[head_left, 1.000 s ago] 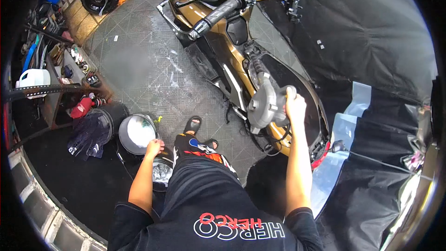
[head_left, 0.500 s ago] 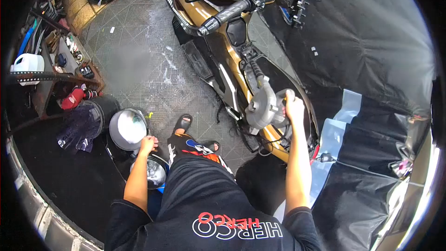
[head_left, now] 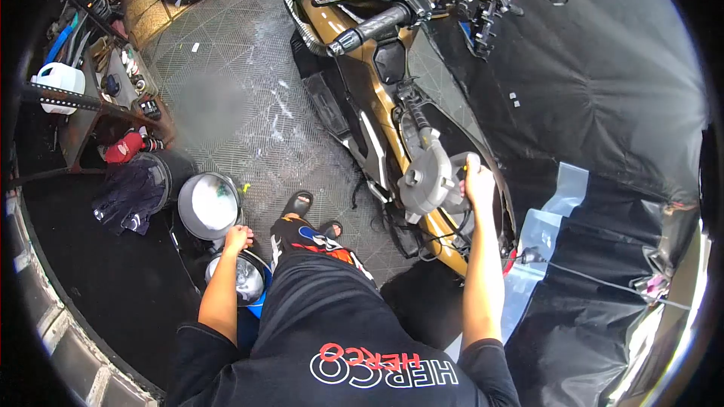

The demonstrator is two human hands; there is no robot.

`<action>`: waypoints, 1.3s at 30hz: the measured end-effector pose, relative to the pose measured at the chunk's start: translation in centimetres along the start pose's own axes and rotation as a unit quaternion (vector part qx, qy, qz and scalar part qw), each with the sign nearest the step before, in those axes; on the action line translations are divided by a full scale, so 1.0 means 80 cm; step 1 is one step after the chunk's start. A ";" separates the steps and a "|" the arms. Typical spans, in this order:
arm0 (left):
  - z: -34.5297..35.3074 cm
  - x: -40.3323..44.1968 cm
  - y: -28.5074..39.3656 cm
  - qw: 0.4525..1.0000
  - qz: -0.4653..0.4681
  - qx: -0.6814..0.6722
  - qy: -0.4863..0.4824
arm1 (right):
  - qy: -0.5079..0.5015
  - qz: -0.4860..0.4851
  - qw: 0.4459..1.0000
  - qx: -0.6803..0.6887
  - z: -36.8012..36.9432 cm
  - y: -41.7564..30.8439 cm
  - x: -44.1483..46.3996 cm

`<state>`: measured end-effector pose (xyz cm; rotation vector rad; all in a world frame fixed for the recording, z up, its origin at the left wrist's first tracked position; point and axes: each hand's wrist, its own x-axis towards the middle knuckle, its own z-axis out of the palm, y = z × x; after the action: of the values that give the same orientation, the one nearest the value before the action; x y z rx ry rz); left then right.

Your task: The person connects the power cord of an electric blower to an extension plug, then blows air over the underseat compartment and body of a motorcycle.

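My right hand (head_left: pixel 478 179) is wrapped round the handle of a grey handheld blower (head_left: pixel 424 185). Its dark ribbed nozzle (head_left: pixel 414 110) points forward along the gold and black motorcycle (head_left: pixel 382 109), over the seat area. A cord trails from the blower's underside. On the other side, my left hand (head_left: pixel 238 237) is closed in a loose fist, and nothing shows in it. Just beyond it is a large pot with whitish contents (head_left: pixel 234 206). Below the hand sits a bucket holding a shiny metal bowl (head_left: pixel 247 280); whether the hand touches either cannot be made out.
A dark bin with cloth over it (head_left: pixel 136 188) stands left of the pot. Farther left is a cluttered metal shelf (head_left: pixel 113 105) with a white jug (head_left: pixel 59 84). Black sheeting (head_left: pixel 588 68) hangs at the right, and a cable (head_left: pixel 596 277) crosses it.
The view has shifted slightly, so the floor and motorcycle appear a little farther right and lower. My right hand still grips the blower, with its nozzle over the motorcycle; my left hand stays closed.
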<state>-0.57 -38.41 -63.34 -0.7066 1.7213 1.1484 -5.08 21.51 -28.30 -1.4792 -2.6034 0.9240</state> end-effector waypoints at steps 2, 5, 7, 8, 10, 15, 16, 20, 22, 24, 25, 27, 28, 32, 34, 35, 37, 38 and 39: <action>0.006 -0.008 0.008 1.000 0.003 0.001 0.001 | 0.033 -0.007 0.999 -0.003 0.007 0.011 0.005; 0.017 -0.019 0.018 1.000 -0.003 0.010 0.002 | 0.027 -0.065 0.996 -0.049 0.004 0.009 0.002; 0.027 -0.021 0.024 1.000 0.003 0.022 0.001 | -0.008 -0.042 0.999 0.007 -0.011 0.007 -0.011; 0.031 -0.020 0.028 1.000 0.006 0.027 0.002 | -0.044 -0.025 0.997 0.059 -0.016 0.011 -0.010; 0.041 -0.022 0.031 0.999 0.010 0.032 0.010 | -0.055 -0.006 0.994 0.093 -0.017 0.024 -0.006; 0.067 -0.030 0.045 0.998 0.018 0.053 0.010 | 0.010 -0.082 0.993 0.087 -0.011 0.054 0.008; 0.073 -0.031 0.047 0.998 0.023 0.056 0.010 | -0.012 -0.061 0.993 0.102 -0.017 0.058 0.015; 0.112 -0.045 0.063 0.996 0.033 0.078 0.016 | -0.086 0.007 0.967 0.240 -0.033 0.093 0.034; 0.135 -0.046 0.070 0.994 0.062 0.093 0.016 | -0.009 -0.116 0.971 0.210 -0.005 0.127 0.053; 0.155 -0.050 0.083 0.991 0.089 0.097 -0.005 | 0.059 -0.230 0.956 0.175 0.016 0.150 0.071; 0.167 -0.057 0.094 0.990 0.094 0.105 -0.003 | 0.059 -0.242 0.952 0.176 0.012 0.147 0.072; 0.187 -0.077 0.120 0.985 0.108 0.135 -0.002 | -0.042 -0.177 0.961 0.210 -0.011 0.137 0.066; 0.194 -0.080 0.129 0.981 0.117 0.154 -0.003 | -0.144 -0.102 0.955 0.238 -0.024 0.132 0.063; 0.225 -0.074 0.174 0.977 0.159 0.133 -0.057 | -0.160 -0.038 0.928 0.334 0.004 0.148 0.054; 0.266 -0.120 0.235 0.962 0.219 0.142 -0.074 | -0.209 0.029 0.905 0.368 -0.021 0.104 0.016; 0.286 -0.123 0.255 0.961 0.236 0.110 -0.091 | -0.229 0.017 0.906 0.356 -0.015 0.103 0.015; 0.320 -0.131 0.302 0.953 0.268 0.067 -0.120 | -0.245 0.005 0.903 0.354 0.008 0.105 0.016; 0.334 -0.145 0.329 0.949 0.282 0.055 -0.132 | -0.252 0.003 0.878 0.407 0.027 0.113 0.017; 0.346 -0.157 0.354 0.948 0.283 0.063 -0.132 | -0.257 0.000 0.851 0.457 0.040 0.115 0.019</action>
<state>-8.51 -2.08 -44.84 0.0409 1.7908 1.4215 0.35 24.61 -35.92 -1.0161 -1.7941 2.3549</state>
